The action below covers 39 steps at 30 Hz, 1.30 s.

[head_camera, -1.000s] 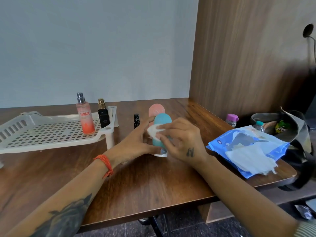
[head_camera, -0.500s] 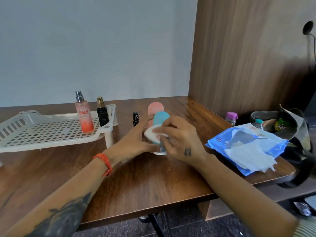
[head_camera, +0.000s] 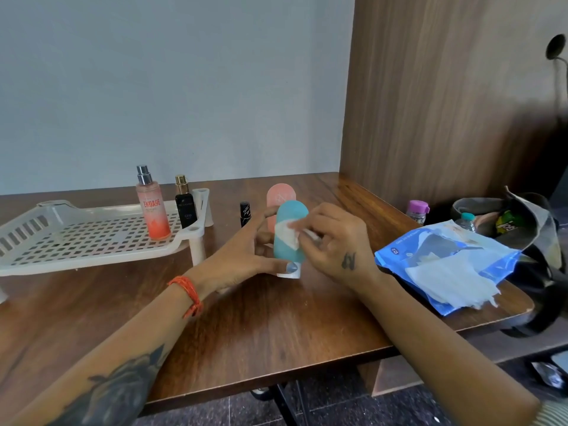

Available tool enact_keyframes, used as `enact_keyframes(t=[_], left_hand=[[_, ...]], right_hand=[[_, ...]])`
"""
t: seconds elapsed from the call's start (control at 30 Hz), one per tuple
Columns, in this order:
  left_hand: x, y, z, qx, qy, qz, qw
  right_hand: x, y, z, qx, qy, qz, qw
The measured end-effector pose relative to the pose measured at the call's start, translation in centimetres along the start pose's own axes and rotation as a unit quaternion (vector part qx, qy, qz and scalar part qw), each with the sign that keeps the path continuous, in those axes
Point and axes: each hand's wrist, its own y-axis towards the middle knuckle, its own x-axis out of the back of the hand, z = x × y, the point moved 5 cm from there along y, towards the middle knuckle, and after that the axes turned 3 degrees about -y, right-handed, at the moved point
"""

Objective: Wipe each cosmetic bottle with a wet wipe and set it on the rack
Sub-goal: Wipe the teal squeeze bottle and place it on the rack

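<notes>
1. I see the left hand (head_camera: 246, 259) holding the teal tube (head_camera: 289, 238) upright on its white cap on the table (head_camera: 276, 327), thumb curled at the base in front and fingers behind it. The right hand (head_camera: 335, 244) pinches a small wet wipe (head_camera: 287, 235) against the front of the tube.

2. Risk, in my judgement: the tube is tall and stands on a narrow cap. If the wiping hand pushes too hard sideways while the left hand relaxes, the tube can tip over.

3. Risk: the pink tube (head_camera: 280, 196) stands just behind the teal one and the small black bottle (head_camera: 245, 213) is near on the left. A falling tube or a wide elbow move could knock them down.

4. Risk: the wipe is small and folded. It may slip from the fingertips, and then part of the tube stays unwiped.

5. Risk: when carrying the tube to the rack (head_camera: 76, 241), the hand can hit the two bottles that stand at its near right corner.

6. Count: two bottles on the rack, the peach spray bottle (head_camera: 152, 207) and the black perfume bottle (head_camera: 185, 207).

7. Count: three things not yet on the rack, two tubes and one small black bottle.

8. Count: one rack, one wipe in hand, one blue wipes pack (head_camera: 445, 265) with one sheet lying out of it.
</notes>
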Motion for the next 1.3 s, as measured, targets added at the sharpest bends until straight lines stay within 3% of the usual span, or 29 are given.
enact_keyframes(t=[0.1,0.23,0.4,0.6,0.77,0.9,1.07,1.23,1.3], left_hand=[[0.0,0.0,-0.1,-0.002,-0.004,0.003,1.000],[0.0,-0.3,-0.1,-0.007,-0.009,0.001,1.000],[0.0,-0.1,-0.3,-0.012,-0.003,-0.001,1.000],[-0.1,-0.3,-0.5,-0.015,0.003,0.001,1.000],[0.0,-0.2,-0.3,-0.010,-0.006,0.002,1.000],[0.0,-0.2,-0.2,-0.009,0.001,0.003,1.000],[0.1,-0.1,0.0,0.000,-0.014,-0.004,1.000],[0.0,-0.1,-0.1,-0.007,-0.009,0.000,1.000],[0.1,0.0,0.0,-0.010,-0.007,-0.001,1.000]], right_hand=[[-0.1,0.2,-0.2,-0.030,-0.004,-0.006,1.000],[-0.6,-0.5,0.7,0.015,0.059,0.091,0.994],[0.2,0.0,-0.7,-0.046,-0.009,-0.009,0.999],[-0.4,-0.7,0.6,0.028,0.040,0.061,0.997],[0.3,-0.4,0.2,-0.006,-0.021,-0.013,1.000],[-0.2,-0.9,1.4,0.055,0.031,0.056,0.996],[0.5,-0.5,0.3,0.011,-0.048,-0.015,0.999],[-0.3,-1.0,1.6,0.059,-0.002,0.064,0.996],[0.2,-0.7,1.1,0.037,0.003,0.035,0.999]])
